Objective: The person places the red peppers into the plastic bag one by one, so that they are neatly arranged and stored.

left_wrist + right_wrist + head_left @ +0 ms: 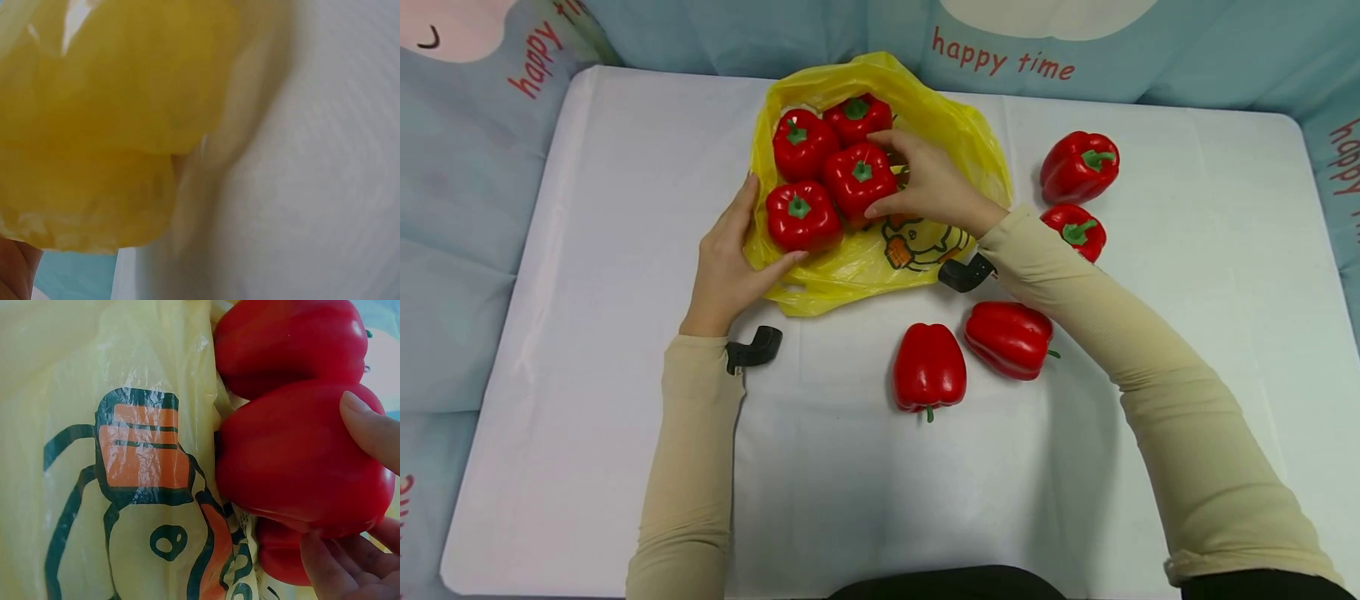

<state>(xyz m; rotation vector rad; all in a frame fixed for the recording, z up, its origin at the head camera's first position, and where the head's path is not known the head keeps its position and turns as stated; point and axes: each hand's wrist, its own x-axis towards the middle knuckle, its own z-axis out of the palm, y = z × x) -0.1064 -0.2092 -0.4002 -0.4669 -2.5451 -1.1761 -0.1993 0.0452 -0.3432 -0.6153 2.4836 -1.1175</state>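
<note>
My right hand grips a red bell pepper in a yellow plastic bag; in the right wrist view, thumb and fingers lie on opposite sides of this pepper. Three other red bell peppers sit around it in the bag: one at the front left, one at the back left and one at the back right. At the bag's left side, my left hand holds the bag, thumb near the front-left pepper. The left wrist view shows mostly yellow plastic.
On the white table lie two red peppers in front, one upright-pointing and one sideways. Two others, a rear one and one partly behind my right sleeve, lie to the right. Blue printed fabric borders the table.
</note>
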